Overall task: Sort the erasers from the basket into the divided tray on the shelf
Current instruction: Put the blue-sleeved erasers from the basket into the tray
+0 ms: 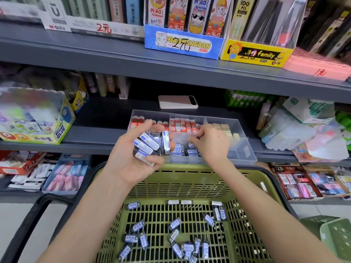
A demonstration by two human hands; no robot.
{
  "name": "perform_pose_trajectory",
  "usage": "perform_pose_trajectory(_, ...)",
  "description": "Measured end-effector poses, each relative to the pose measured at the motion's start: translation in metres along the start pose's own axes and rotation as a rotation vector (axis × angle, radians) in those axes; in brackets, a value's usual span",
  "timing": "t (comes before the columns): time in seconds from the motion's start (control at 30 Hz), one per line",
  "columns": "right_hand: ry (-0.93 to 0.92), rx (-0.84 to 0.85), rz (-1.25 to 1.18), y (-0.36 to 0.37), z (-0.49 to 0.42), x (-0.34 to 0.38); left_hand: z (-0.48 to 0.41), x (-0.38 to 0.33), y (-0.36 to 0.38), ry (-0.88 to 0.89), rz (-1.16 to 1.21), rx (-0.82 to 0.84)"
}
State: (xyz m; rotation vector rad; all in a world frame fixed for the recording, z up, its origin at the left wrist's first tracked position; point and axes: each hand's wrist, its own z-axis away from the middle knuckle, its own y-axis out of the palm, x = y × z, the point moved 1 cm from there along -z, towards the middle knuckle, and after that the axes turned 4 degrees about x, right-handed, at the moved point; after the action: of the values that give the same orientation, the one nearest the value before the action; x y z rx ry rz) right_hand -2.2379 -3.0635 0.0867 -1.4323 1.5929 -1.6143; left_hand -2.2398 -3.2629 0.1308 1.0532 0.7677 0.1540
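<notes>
Head view puts a handful of blue-and-black erasers (150, 145) at centre frame, heaped in the cupped left hand (129, 162), whose fingers curl up around the pile. Just right of it, the right hand (212, 143) reaches over the front of the divided tray (245, 150). Its fingers are bent close together, but blur hides whether they pinch an eraser.

To do this step well, feed 1 eraser at a time from the left palm and stand it label-forward against the blue row in the tray. Keep that palm level so the heap does not spill.

The tray's rear compartments hold red-sleeved erasers at left and centre and cream blocks at right, while matching blue ones line the front centre. Below, the green basket (190, 177) holds many loose blue erasers (176, 245) scattered over its grid floor. The tray sits on the grey shelf (106, 133), with a pale phone-like slab (177, 101) behind it.
</notes>
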Motion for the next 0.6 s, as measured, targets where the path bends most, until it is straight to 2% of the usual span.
perform_pose_trajectory(0.23, -0.047, 0.110, 0.168, -0.002, -0.003, -0.006, 0.002, 0.000, -0.011, -0.021, 0.028, -0.004)
perform_pose_trajectory(0.43, -0.003, 0.023, 0.260, -0.002, -0.002, -0.002, 0.002, 0.003, -0.017, -0.024, 0.018, -0.036)
perform_pose_trajectory(0.53, -0.067, 0.053, 0.345, -0.002, -0.002, -0.004, 0.001, 0.004, -0.016, -0.030, 0.014, -0.031)
perform_pose_trajectory(0.6, -0.153, 0.134, 0.452, -0.002, -0.003, -0.006, 0.001, 0.004, -0.014, -0.030, 0.018, -0.039)
